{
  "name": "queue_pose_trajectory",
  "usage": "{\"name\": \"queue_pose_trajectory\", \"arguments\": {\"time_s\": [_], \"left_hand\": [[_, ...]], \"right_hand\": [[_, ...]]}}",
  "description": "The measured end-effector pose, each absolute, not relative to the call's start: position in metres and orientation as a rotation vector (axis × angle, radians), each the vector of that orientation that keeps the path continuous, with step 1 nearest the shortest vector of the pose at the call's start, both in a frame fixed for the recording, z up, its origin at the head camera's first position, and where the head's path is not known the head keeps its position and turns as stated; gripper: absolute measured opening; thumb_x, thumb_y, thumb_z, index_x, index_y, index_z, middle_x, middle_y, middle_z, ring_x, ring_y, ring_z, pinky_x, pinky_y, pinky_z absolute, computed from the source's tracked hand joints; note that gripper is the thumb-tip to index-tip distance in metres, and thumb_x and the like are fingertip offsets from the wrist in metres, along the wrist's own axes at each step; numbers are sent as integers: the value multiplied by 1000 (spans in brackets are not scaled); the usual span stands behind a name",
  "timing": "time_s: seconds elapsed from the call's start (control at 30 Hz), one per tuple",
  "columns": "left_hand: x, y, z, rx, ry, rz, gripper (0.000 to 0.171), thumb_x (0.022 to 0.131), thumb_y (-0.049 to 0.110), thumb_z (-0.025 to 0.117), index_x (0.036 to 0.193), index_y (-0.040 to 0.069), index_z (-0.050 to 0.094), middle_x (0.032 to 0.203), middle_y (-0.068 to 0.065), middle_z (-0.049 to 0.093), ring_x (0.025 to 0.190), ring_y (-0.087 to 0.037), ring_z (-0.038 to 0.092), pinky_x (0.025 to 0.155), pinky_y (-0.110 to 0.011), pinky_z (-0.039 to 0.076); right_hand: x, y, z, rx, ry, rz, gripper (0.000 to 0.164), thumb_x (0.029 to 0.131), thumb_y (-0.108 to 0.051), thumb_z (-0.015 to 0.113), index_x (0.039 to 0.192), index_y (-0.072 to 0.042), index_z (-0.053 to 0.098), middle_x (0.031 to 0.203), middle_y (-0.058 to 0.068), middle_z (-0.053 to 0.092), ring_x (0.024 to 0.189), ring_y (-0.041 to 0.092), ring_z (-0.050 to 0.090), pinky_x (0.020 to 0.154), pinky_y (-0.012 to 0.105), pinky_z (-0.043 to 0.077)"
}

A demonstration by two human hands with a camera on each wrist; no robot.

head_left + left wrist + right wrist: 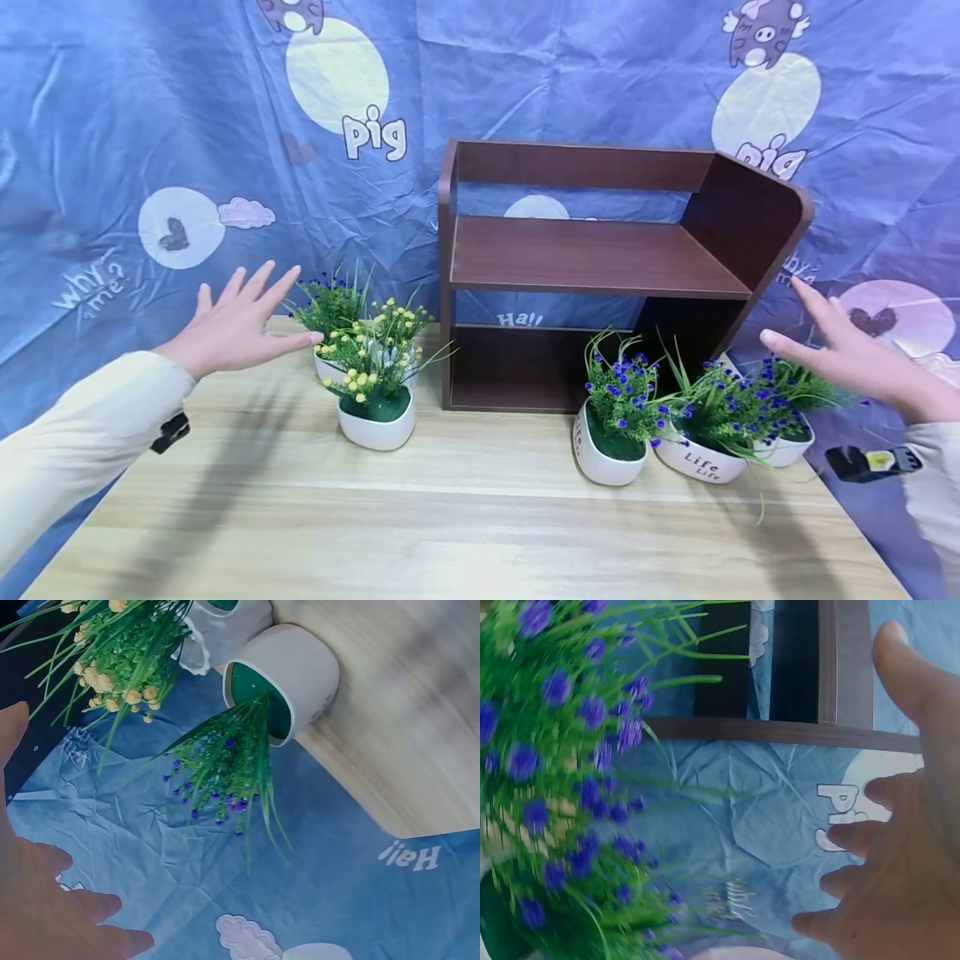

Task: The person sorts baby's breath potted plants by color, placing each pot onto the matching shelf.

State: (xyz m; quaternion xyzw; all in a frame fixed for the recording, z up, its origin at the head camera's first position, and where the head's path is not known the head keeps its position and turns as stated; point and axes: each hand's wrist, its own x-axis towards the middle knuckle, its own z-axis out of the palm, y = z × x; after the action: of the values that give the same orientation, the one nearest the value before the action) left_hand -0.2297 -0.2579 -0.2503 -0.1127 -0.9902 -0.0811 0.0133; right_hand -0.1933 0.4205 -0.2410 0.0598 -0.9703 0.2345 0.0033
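Note:
My left hand point(236, 327) is raised over the table's left side, fingers straight and spread, holding nothing. Just right of it stand a potted plant with yellow flowers point(377, 427) and, further back, a potted plant with small purple flowers point(296, 682). On the other side my right hand point(862, 354) is also lifted with its fingers extended, and it grips nothing. Below and left of it are three white pots with blue-purple flowers: a front one point(611, 467), a middle one marked "Life" point(701, 462) and a rear one point(787, 450).
A dark brown two-level shelf point(600, 258) stands at the back of the light wooden table point(420, 533), between the plant groups. Behind everything hangs a blue printed cloth point(187, 108). A strapped black device sits at each wrist.

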Motion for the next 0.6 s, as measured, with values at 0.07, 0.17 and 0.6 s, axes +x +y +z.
{"name": "queue_pose_trajectory", "arguments": {"time_s": [0.07,0.17,0.6], "left_hand": [[-229,-261,-253,-344,-3082,-267,102,85,71,51,155,23,-6,157,-23,-11,136,-56,-12,96,-76,-15],[-226,-267,-257,-327,-3083,-303,103,85,69,52,155,23,-7,157,-24,-11,136,-57,-11,95,-78,-13],[-219,-298,-291,-340,-3021,-540,107,85,55,63,155,13,-6,153,-34,-6,133,-62,-4,97,-79,1]], "right_hand": [[-197,420,-242,187,-2989,830,86,100,-41,44,149,-25,-24,152,22,-27,133,48,-28,99,75,-10],[-204,418,-245,224,-2860,988,84,100,-33,46,150,-28,-21,155,23,-19,139,44,-17,112,62,-3],[-225,391,-257,267,-2515,1366,75,98,-12,55,153,-38,12,160,-3,17,145,16,17,97,5,32]]}}
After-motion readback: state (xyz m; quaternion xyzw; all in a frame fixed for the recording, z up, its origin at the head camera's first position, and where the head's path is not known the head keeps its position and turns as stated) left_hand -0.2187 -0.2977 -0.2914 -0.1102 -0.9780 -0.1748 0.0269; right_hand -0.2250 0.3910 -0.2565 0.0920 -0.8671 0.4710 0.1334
